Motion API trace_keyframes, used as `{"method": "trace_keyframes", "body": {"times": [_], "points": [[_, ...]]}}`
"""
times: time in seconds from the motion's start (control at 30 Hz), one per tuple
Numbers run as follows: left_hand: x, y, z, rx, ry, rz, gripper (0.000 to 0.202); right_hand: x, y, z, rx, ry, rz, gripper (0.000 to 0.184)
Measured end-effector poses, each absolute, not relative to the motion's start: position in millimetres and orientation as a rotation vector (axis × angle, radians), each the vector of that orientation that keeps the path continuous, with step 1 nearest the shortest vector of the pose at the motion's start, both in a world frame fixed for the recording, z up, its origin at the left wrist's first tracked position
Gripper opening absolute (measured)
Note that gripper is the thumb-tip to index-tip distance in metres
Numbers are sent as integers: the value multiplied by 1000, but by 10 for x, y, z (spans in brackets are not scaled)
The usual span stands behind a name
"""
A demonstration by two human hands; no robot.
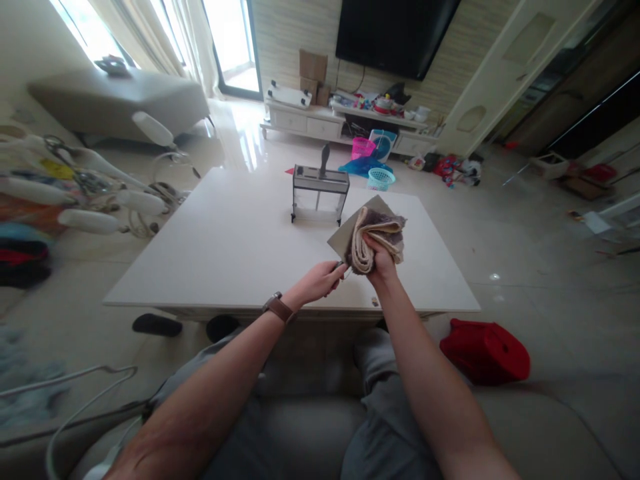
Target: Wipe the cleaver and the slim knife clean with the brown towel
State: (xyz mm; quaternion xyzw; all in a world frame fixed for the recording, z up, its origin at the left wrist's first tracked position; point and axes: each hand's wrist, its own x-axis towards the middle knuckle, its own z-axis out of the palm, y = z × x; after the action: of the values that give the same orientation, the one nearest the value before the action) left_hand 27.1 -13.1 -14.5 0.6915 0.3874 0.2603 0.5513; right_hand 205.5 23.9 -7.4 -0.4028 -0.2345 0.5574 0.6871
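Note:
My left hand [325,280], with a watch on its wrist, is closed around the handle of what looks like a cleaver, with a broad grey rectangular blade [345,233]. The blade slants up and to the right over the white table. Against its lower right part lies a folded brown and beige cloth [363,243], which covers much of it. My right hand [383,260] grips this cloth from below, its fingers partly hidden in the folds. Beyond the blade, a knife stand [320,180] with clear sides stands on the table, a dark handle [325,160] upright in its top.
The white table [210,260] reaches across in front of my knees. A red bag [485,351] is on the right. White lamp arms [90,220] crowd the left side. Beyond the table are baskets [381,178] and a low cabinet [305,125] under a television.

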Motion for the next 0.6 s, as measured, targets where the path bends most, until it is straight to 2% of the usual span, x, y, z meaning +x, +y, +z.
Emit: {"method": "trace_keyframes", "body": {"times": [0.2, 0.43, 0.6], "points": [[291, -175, -182, 1907, 1043, 565, 25, 2307, 229, 42, -872, -428, 1148, 15], [380, -139, -252, 1868, 1056, 691, 4, 1767, 86, -155, -968, -539, 1278, 30], [320, -129, -295, 1734, 1028, 615, 7, 1678, 154, -217, -972, -514, 1236, 29]]}}
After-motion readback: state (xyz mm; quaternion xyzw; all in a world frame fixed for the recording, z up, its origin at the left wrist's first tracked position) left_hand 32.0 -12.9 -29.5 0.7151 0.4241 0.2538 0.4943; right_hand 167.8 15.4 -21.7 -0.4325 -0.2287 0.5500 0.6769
